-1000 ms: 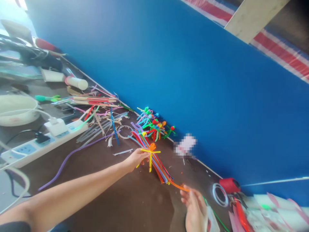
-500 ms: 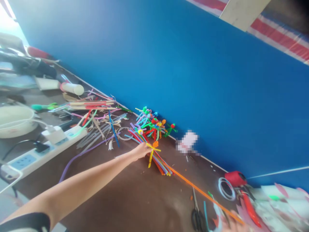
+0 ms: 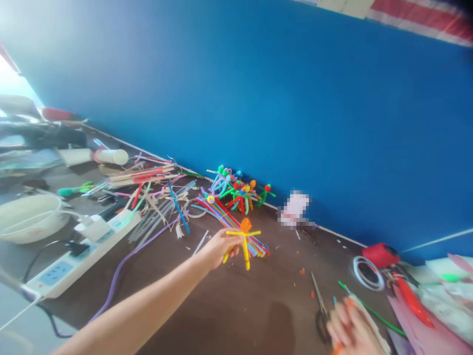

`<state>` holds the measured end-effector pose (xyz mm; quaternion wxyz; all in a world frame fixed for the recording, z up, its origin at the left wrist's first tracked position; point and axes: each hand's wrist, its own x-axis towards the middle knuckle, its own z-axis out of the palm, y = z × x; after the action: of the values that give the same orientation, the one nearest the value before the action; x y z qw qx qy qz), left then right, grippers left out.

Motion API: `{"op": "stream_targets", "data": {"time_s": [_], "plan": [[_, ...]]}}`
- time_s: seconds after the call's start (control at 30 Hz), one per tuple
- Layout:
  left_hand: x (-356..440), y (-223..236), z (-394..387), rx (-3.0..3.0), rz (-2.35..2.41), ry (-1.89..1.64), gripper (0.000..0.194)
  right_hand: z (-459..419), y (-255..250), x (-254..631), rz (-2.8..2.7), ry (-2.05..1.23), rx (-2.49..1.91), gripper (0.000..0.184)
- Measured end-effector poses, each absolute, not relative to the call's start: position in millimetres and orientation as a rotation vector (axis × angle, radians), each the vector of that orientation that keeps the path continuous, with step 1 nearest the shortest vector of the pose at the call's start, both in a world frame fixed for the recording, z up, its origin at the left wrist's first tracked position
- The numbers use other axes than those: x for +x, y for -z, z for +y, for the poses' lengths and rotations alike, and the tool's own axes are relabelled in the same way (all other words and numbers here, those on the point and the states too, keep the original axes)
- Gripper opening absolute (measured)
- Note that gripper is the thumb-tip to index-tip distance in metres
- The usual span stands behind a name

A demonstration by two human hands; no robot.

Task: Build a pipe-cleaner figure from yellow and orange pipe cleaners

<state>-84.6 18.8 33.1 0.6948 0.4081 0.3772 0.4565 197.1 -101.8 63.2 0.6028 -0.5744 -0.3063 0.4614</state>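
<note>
L hand (image 3: 220,249) pinches yellow pipe-cleaner figure (image 3: 244,241), orange head, at its legs/arm, fingers partly hidden behind it. R hand (image 3: 349,329) at 4 o'clock: blurred, cut off by frame, fingers curled, grip can't tell. Scissors (image 3: 320,313) just beside it at 9 o'clock. Pipe-cleaner bundle (image 3: 221,212) at 11 o'clock from figure, ends hidden behind it.

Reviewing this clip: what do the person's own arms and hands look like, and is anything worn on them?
Both hands are bare, with no gloves. The left forearm shows no sleeve, watch or bracelet down to the frame edge, and the left hand shows no ring. The right hand is blurred and cut off by the frame, so a ring or cuff cannot be ruled out.
</note>
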Motion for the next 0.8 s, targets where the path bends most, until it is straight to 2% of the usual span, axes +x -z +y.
{"op": "stream_targets", "data": {"time_s": [0.2, 0.37, 0.47, 0.57, 0.67, 0.7, 0.8], "plan": [[-61, -35, -7, 0.807, 0.815, -0.970, 0.029, -68, -46, 122, -0.656, -1.350, -1.202, 0.029], [-58, -22, -19, 0.853, 0.865, -0.898, 0.028, -62, -35, 95, -0.909, -1.474, -1.221, 0.038], [-60, -13, -23, 0.969, 0.924, -0.926, 0.034, -58, -27, 84, -1.163, -1.422, -1.297, 0.028], [-75, -12, -7, 1.421, 0.902, -0.821, 0.045, -49, -25, 82, -1.335, -1.248, -1.377, 0.023], [-105, -16, 28, 2.097, 0.953, -0.862, 0.075, -43, -25, 89, -1.296, -1.179, -1.442, 0.026], [-115, -17, 40, 2.255, 1.008, -0.862, 0.080, -42, -24, 92, -1.250, -1.177, -1.457, 0.027], [-134, -16, 65, 2.538, 1.173, -0.720, 0.071, -45, -17, 97, -1.124, -1.225, -1.495, 0.029]]}}
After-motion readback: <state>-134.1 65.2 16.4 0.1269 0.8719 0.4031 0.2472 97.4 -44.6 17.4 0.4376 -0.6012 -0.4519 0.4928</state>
